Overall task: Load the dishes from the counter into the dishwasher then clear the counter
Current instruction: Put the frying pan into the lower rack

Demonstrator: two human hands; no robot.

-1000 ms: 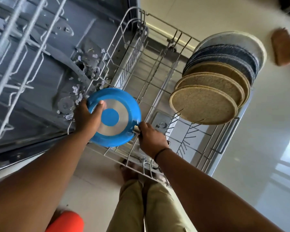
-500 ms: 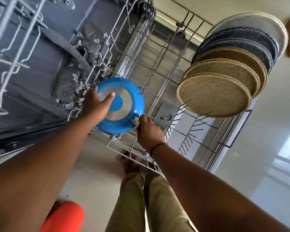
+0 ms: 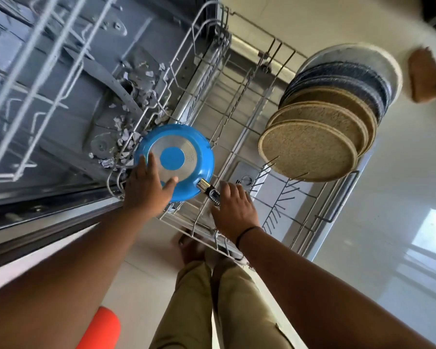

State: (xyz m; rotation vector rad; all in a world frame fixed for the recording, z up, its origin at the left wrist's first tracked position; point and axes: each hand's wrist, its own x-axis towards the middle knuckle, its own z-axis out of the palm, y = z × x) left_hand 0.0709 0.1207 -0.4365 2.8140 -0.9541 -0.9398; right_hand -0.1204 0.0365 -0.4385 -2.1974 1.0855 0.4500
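The blue pan (image 3: 179, 159) sits bottom-up in the lower rack (image 3: 239, 137), left of the row of plates (image 3: 310, 147). The left hand (image 3: 146, 190) presses flat on its base, fingers spread; the right hand (image 3: 233, 207) rests by the handle (image 3: 209, 192), fingers loose, gripping nothing. To seat it well, tilt the pan between the prongs with the handle inside the rack.

Below the grip, a pair of khaki trouser legs (image 3: 212, 306) hangs toward the pale tiled floor (image 3: 400, 210), with bare feet (image 3: 191, 245) just under the rack's near edge. Lower left of the grip sits an orange rounded object (image 3: 102, 328) — cut off by the frame. Far right, well apart, lies a brown brush-like thing (image 3: 424, 76) — blurred.
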